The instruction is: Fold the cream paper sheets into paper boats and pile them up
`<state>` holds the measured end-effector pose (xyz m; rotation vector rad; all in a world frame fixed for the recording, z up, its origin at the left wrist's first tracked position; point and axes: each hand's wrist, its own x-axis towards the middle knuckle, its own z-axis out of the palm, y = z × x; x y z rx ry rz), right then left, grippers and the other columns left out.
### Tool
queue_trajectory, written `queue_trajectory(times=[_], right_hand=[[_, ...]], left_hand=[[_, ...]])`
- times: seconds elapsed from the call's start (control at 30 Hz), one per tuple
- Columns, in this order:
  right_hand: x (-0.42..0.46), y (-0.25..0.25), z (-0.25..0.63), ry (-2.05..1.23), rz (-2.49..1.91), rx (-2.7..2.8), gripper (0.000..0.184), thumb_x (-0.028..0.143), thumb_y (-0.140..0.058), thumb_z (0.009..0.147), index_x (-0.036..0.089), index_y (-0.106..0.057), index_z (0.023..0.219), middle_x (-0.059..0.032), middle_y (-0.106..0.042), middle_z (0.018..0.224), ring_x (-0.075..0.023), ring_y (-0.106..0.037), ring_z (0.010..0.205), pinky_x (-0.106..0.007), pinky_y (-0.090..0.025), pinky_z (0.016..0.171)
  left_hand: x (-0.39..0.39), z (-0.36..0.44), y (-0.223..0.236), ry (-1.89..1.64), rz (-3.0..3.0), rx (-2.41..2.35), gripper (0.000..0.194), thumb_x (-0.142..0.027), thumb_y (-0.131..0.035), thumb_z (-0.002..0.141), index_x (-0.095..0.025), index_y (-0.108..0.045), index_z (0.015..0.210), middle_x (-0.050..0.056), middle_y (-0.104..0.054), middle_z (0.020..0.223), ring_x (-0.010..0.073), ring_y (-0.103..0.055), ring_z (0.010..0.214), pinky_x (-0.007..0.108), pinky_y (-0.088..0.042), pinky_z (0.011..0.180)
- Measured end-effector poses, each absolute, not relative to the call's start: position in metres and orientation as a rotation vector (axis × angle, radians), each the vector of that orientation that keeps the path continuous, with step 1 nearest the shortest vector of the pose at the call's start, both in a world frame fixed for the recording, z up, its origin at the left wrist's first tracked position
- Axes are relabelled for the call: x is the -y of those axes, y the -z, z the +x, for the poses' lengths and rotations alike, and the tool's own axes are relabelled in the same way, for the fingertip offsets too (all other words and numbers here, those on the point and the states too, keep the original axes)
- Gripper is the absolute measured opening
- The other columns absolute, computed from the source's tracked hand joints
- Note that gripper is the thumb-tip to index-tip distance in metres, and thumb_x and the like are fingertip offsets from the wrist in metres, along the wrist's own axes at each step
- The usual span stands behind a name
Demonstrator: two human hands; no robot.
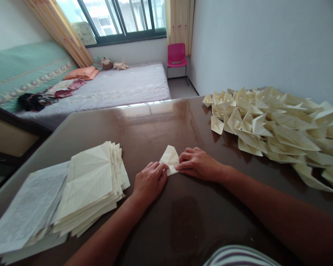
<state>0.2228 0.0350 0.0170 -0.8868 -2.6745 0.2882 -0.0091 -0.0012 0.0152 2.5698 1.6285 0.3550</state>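
A small piece of folded cream paper (170, 157) lies on the brown table between my hands, its pointed end facing away from me. My left hand (150, 180) pinches its lower left corner with curled fingers. On the other side my right hand (197, 163) has its fingers pressed together on the right edge. My fingertips cover both lower corners of the paper. To the left of my left hand sits a stack of creased, lined cream sheets (90, 173).
Many folded paper boats (277, 125) are heaped along the right side of the table (155, 125). Printed grey sheets (30, 203) lie at the left, partly under the cream stack. Beyond the table are a bed (133, 83) and a pink chair (177, 55).
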Motion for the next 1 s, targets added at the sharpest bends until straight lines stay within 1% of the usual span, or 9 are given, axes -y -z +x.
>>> queue_trajectory(times=[0.07,0.13,0.23,0.33,0.4,0.5,0.63,0.87,1.0], right_hand=[[-0.033,-0.019,0.221,-0.234,-0.891,2.712,0.023,0.039,-0.048,0.095,0.033,-0.069,0.103,-0.0017,-0.065,0.098,-0.0164,-0.051,0.092,-0.03,-0.032,0.074],[-0.032,-0.019,0.219,-0.184,-0.91,2.726,0.022,0.039,-0.048,0.095,0.032,-0.069,0.101,-0.0016,-0.066,0.099,-0.0166,-0.05,0.092,-0.03,-0.032,0.074],[-0.031,-0.019,0.217,-0.13,-0.926,2.723,0.022,0.038,-0.049,0.095,0.029,-0.069,0.095,-0.0025,-0.066,0.097,-0.017,-0.05,0.091,-0.03,-0.032,0.074],[-0.03,-0.023,0.217,-0.095,-0.925,2.747,0.022,0.037,-0.049,0.095,0.026,-0.068,0.092,-0.0032,-0.066,0.097,-0.0177,-0.05,0.092,-0.03,-0.034,0.075],[-0.025,-0.027,0.216,-0.061,-0.903,2.805,0.019,0.033,-0.05,0.094,0.025,-0.067,0.097,-0.0043,-0.065,0.1,-0.0191,-0.05,0.093,-0.031,-0.036,0.075],[-0.009,-0.03,0.209,0.051,-0.954,2.887,0.026,0.025,-0.053,0.091,0.018,-0.06,0.115,-0.0095,-0.063,0.107,-0.0234,-0.05,0.097,-0.035,-0.041,0.073],[0.015,-0.027,0.198,0.231,-1.126,2.876,0.037,0.016,-0.051,0.087,0.007,-0.055,0.123,-0.0164,-0.06,0.115,-0.0283,-0.049,0.1,-0.041,-0.044,0.07],[0.027,-0.035,0.193,0.242,-1.215,2.891,0.029,0.014,-0.054,0.084,0.009,-0.065,0.11,-0.0159,-0.062,0.111,-0.028,-0.052,0.094,-0.043,-0.044,0.068],[0.031,-0.042,0.19,0.182,-1.286,2.929,0.022,0.013,-0.056,0.082,0.011,-0.069,0.099,-0.0158,-0.064,0.103,-0.0282,-0.055,0.089,-0.042,-0.043,0.066]], left_hand=[[0.003,-0.008,-0.015,-0.396,2.669,-1.616,0.021,-0.027,-0.046,0.093,-0.025,-0.063,0.105,0.003,-0.065,0.091,0.0198,-0.059,0.089,0.028,-0.046,0.065],[0.005,-0.006,-0.014,-0.476,2.817,-1.485,0.03,-0.024,-0.046,0.093,-0.024,-0.057,0.122,0.007,-0.065,0.111,0.0229,-0.056,0.107,0.033,-0.049,0.082],[0.009,-0.003,-0.008,-0.465,2.94,-1.242,0.039,-0.024,-0.042,0.095,-0.021,-0.047,0.134,0.008,-0.055,0.134,0.0232,-0.045,0.128,0.039,-0.039,0.104],[0.013,-0.003,-0.001,-0.304,2.914,-1.204,0.057,-0.041,-0.042,0.095,-0.014,-0.032,0.144,0.012,-0.042,0.146,0.023,-0.035,0.137,0.039,-0.033,0.11],[0.016,-0.005,0.002,-0.21,2.908,-1.184,0.07,-0.051,-0.041,0.093,-0.012,-0.022,0.148,0.014,-0.031,0.152,0.0234,-0.026,0.141,0.039,-0.029,0.113],[0.017,-0.008,0.002,-0.138,2.911,-1.158,0.074,-0.054,-0.037,0.093,-0.012,-0.015,0.15,0.013,-0.022,0.154,0.0228,-0.019,0.144,0.038,-0.023,0.115],[0.017,-0.01,0.0,-0.119,2.919,-1.151,0.073,-0.055,-0.036,0.093,-0.012,-0.017,0.15,0.013,-0.02,0.155,0.0228,-0.017,0.144,0.037,-0.021,0.115],[0.016,-0.008,-0.002,-0.153,2.913,-1.151,0.071,-0.053,-0.038,0.093,-0.014,-0.02,0.149,0.012,-0.023,0.154,0.022,-0.021,0.143,0.036,-0.023,0.114],[0.014,-0.009,-0.004,-0.19,2.894,-1.177,0.06,-0.043,-0.04,0.095,-0.017,-0.027,0.147,0.01,-0.029,0.153,0.0212,-0.025,0.142,0.036,-0.027,0.113]])
